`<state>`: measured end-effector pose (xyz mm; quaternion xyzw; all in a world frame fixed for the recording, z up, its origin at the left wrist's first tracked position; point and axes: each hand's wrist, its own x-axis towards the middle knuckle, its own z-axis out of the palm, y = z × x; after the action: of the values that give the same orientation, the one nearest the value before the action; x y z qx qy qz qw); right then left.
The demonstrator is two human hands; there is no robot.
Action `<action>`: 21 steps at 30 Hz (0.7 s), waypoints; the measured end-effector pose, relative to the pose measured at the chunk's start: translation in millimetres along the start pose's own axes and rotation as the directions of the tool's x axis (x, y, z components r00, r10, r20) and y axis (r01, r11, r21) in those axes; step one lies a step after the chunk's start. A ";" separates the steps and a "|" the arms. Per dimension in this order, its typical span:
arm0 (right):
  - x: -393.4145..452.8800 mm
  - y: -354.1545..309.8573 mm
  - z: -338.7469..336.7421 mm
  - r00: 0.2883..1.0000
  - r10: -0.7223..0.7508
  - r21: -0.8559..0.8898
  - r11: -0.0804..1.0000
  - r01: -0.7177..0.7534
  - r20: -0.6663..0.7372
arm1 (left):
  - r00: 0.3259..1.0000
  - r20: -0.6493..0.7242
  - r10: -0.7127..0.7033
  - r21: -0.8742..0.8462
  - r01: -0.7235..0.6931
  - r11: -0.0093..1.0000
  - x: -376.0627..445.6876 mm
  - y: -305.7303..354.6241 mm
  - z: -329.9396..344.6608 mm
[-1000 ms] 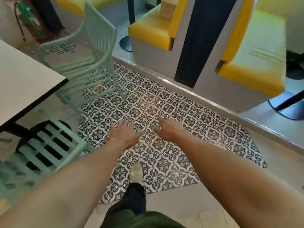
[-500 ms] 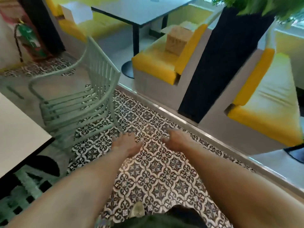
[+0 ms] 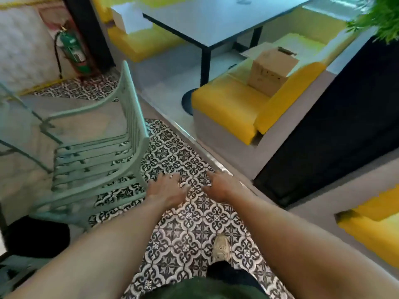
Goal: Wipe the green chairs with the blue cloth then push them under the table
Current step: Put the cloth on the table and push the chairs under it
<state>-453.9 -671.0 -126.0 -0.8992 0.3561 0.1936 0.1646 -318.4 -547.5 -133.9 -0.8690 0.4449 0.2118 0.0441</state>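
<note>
Fingers (image 3: 172, 180) of both empty hands hover just right of green chair (image 3: 95, 147).

Bright daylight, motion blur, edges warped.

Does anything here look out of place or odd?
The green chair stands pulled out on the patterned floor, and a cardboard box sits on the yellow bench. Both hands are empty; no cloth shows.

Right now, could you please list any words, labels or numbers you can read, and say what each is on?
None can be read.
Brown cardboard box on the yellow bench: dark side marks, too blurred.
Green fire extinguisher by the wall: pale label, too blurred.
</note>
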 end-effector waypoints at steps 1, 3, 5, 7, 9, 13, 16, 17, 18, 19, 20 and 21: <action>16.9 7.4 -13.9 1.000 -0.026 -0.018 0.999 0.026 0.008 | 1.000 -0.004 -0.028 -0.010 0.028 1.000 15.0 7.6 -9.4; 50.8 19.1 -42.9 0.996 -0.090 -0.058 0.994 0.090 -0.002 | 0.996 -0.041 -0.077 -0.030 0.076 0.997 45.1 20.2 -29.4; 84.6 24.0 -71.6 0.988 -0.152 -0.068 0.986 0.151 -0.016 | 0.986 -0.100 -0.135 -0.064 0.129 0.990 74.6 27.7 -52.2; 117.7 21.1 -97.0 0.979 -0.205 -0.068 0.977 0.204 -0.010 | 0.968 -0.154 -0.200 -0.099 0.186 0.978 100.7 28.4 -73.7; 152.8 12.1 -118.3 0.965 -0.263 -0.115 0.958 0.262 0.006 | 0.939 -0.217 -0.268 -0.139 0.242 0.960 126.8 21.4 -92.1; 227.8 -20.2 -148.0 0.916 -0.400 -0.215 0.892 0.398 0.038 | 0.860 -0.303 -0.410 -0.211 0.359 0.909 179.5 -11.1 -115.2; 286.3 -56.4 -163.3 0.873 -0.485 -0.217 0.848 0.484 0.052 | 0.776 -0.316 -0.546 -0.277 0.474 0.835 220.2 -48.3 -122.6; 305.0 -68.9 -168.2 0.855 -0.516 -0.219 0.829 0.515 0.055 | 0.750 -0.306 -0.587 -0.319 0.500 0.805 233.6 -61.6 -123.6; 323.0 -81.1 -172.8 0.833 -0.549 -0.220 0.807 0.549 0.063 | 0.730 -0.284 -0.622 -0.369 0.516 0.773 246.1 -74.3 -124.0; 340.1 -93.2 -177.9 0.809 -0.583 -0.219 0.782 0.583 0.071 | 0.718 -0.245 -0.651 -0.416 0.529 0.740 257.7 -85.5 -124.8; 355.5 -104.5 -183.3 0.787 -0.613 -0.217 0.760 0.613 0.075 | 0.710 -0.201 -0.675 -0.457 0.542 0.705 267.8 -94.3 -124.8; 370.2 -115.3 -189.1 0.764 -0.641 -0.217 0.738 0.639 0.071 | 0.697 -0.154 -0.700 -0.497 0.558 0.665 277.0 -100.9 -123.2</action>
<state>-80.4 -886.8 -115.4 -0.9802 0.0016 0.1611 0.1154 -55.5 -728.6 -146.3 -0.9803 0.0569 0.1219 -0.1447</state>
